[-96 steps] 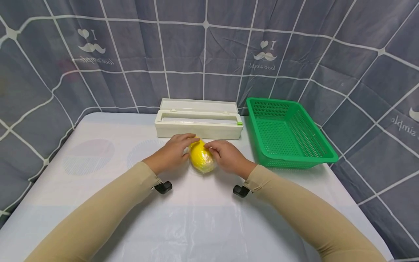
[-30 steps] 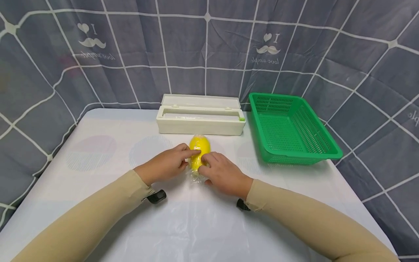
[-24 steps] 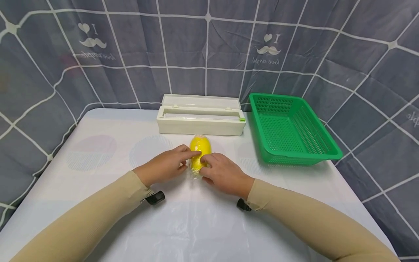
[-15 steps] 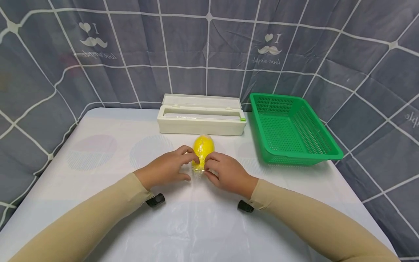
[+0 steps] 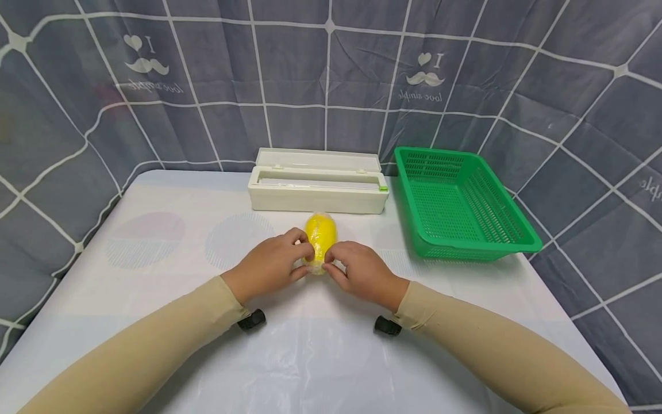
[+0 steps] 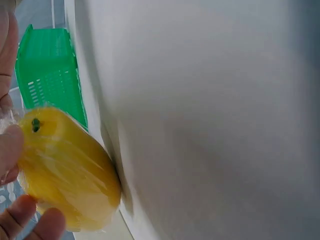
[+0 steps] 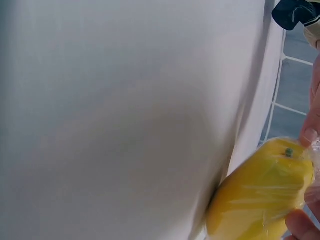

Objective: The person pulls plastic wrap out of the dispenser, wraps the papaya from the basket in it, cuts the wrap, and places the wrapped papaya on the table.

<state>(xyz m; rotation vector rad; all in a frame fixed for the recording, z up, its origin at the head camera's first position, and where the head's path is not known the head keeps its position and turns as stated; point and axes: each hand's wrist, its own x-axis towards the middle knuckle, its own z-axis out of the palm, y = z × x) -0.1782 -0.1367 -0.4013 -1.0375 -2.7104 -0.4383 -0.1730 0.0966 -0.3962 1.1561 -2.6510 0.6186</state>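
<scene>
A rounded yellow fruit point(image 5: 322, 230) with a small green stem stub lies on the table in clear cling film point(image 5: 316, 269); its exact kind is unclear. My left hand point(image 5: 271, 261) has thumb and fingers bent at the fruit's near left side, pinching the film. From the right, my right hand point(image 5: 364, 273) pinches film at the same near end. In the left wrist view, the stem end of the fruit point(image 6: 70, 170) faces the camera, with gathered film beside the fingers. In the right wrist view, fingers touch the wrapped fruit point(image 7: 260, 192). Some fingertips are hidden.
Behind the fruit stands a long white cling film dispenser point(image 5: 318, 201), lid up, with a roll inside and a green cutter slide at its right end. A green plastic basket point(image 5: 478, 247) stands to the right. A grey checked curtain point(image 5: 295, 69) hangs behind the table.
My left hand has left the fruit's top and moved down to the film at its near end. The right hand now pinches there too. The fruit has shifted slightly right over the last second.
</scene>
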